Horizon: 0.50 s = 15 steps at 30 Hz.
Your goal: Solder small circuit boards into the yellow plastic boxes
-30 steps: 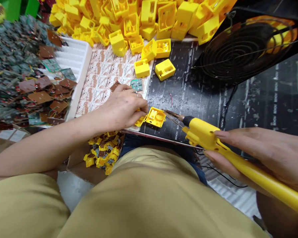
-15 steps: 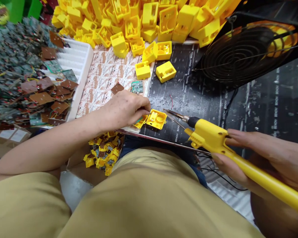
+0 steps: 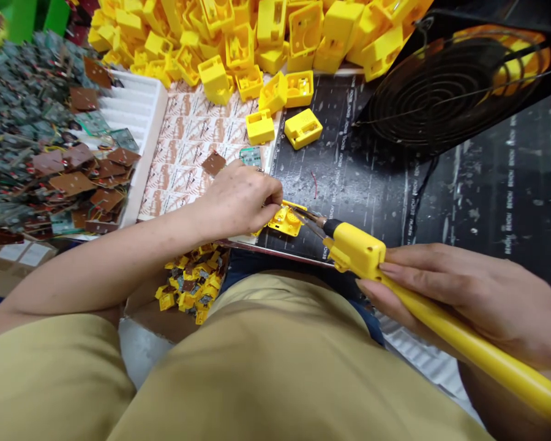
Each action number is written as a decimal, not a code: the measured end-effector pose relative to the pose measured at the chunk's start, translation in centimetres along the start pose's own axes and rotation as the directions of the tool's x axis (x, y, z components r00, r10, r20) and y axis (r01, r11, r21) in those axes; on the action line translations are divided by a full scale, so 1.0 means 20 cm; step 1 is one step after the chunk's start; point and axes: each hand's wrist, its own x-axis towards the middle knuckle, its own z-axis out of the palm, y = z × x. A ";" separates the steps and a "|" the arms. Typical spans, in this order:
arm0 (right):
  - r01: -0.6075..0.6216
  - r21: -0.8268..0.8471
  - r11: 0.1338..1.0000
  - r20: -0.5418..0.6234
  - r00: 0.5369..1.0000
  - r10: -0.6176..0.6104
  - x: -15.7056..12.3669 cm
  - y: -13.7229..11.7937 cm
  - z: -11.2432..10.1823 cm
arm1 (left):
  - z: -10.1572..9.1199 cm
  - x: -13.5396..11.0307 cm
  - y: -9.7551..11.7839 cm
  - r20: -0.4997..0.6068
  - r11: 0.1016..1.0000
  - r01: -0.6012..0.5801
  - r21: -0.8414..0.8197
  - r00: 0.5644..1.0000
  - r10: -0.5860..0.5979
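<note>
My right hand is wrapped round the handle of a yellow soldering iron, its dark tip pointing left. The tip reaches over an open yellow plastic casing near the bench's front edge. My left hand is closed in a pinch at the casing's upper left, close to the tip; whatever lies between its fingers is hidden. Just behind that hand are a green circuit board and a brown board. A short red wire lies on the black bench surface.
Yellow casings are heaped at the back. To the left, a white foam tray bears piled circuit boards. A black fan stands at the back right. Below the bench edge, a box holds yellow parts.
My right hand has brought the soldering iron left, so its tip is now over the casing. My left hand has shifted slightly right, its pinch now covering the casing's upper left.
</note>
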 end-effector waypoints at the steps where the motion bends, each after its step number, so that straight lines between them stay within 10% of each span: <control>1: 0.025 -0.018 1.000 -0.003 1.000 -0.025 0.01 0.00 0.00 | 0.00 0.00 0.00 0.005 1.000 0.002 -0.003 1.000 -0.002; 10: 0.220 -0.072 0.973 -0.038 0.974 -0.223 0.10 -0.01 0.01 | -0.03 0.03 0.02 0.082 1.000 0.011 0.011 0.997 -0.011; 15: -0.002 -0.094 0.996 0.061 0.998 0.008 0.03 0.00 -0.08 | -0.04 0.03 0.01 0.054 1.000 -0.009 0.004 0.999 0.008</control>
